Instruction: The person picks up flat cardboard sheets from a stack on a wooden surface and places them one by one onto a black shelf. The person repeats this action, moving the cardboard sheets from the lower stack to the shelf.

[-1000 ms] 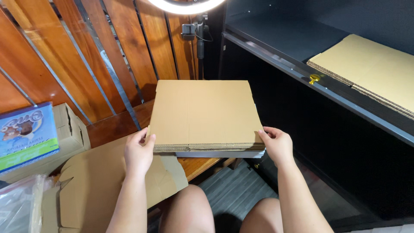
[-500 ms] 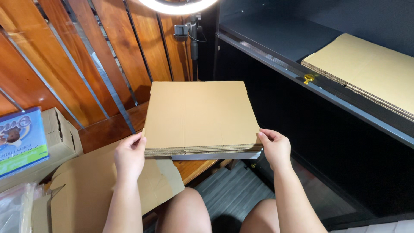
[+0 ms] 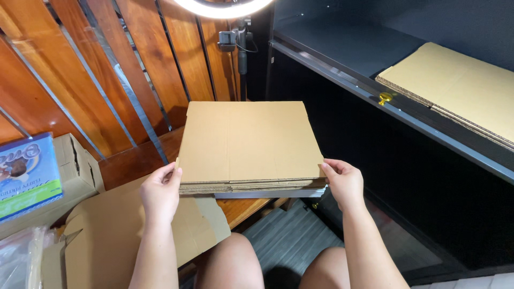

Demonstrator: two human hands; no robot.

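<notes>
Cardboard stack [image 3: 250, 144], flattened brown sheets, sits level in front of the person, over a grey slab edge just beneath and above the knees. Left hand [image 3: 159, 194] clasps the near-left corner, fingers curled against the side edge; right hand [image 3: 344, 183] grips the near-right corner, thumb on top. Both partly closed on the stack. Judgement: corrugated board, stiff and fairly light, dry enough not to slip, but loose sheets may slide apart; edges crush easily. Best held at opposite sides, squeezing layers together. More flat cardboard [image 3: 460, 88] lies on the dark shelf far right; opened carton [image 3: 120, 235] near left.
</notes>
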